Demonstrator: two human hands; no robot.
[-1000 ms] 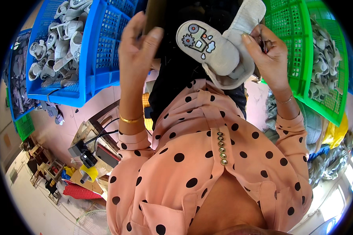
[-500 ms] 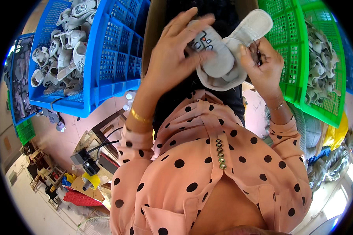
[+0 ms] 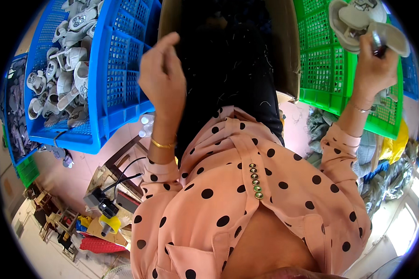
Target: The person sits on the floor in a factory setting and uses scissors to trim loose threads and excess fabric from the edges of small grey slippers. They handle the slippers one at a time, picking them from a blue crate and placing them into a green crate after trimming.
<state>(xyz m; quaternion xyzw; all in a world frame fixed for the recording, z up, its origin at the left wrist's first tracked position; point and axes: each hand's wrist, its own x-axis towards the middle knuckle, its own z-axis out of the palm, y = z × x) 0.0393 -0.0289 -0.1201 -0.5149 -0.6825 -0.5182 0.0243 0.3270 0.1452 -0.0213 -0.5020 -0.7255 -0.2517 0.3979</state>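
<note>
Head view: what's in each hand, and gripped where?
The right hand holds a grey shoe piece by its lower edge, over the green crate. The left hand is empty.

right hand (image 3: 375,65): grips grey shoe parts (image 3: 358,21), probably | left hand (image 3: 163,79): empty

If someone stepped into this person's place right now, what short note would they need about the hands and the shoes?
Left hand: empty, raised over the dark lap, fingers loosely curled, beside the blue plastic lattice crate.
Right hand: holds a small grey-and-white child's shoe upper, along with a small dark item I cannot identify, above the green plastic lattice crate.
Done: nothing I can confirm from this view.
Left: many similar grey-white shoe pieces lie in the blue crate.
</note>
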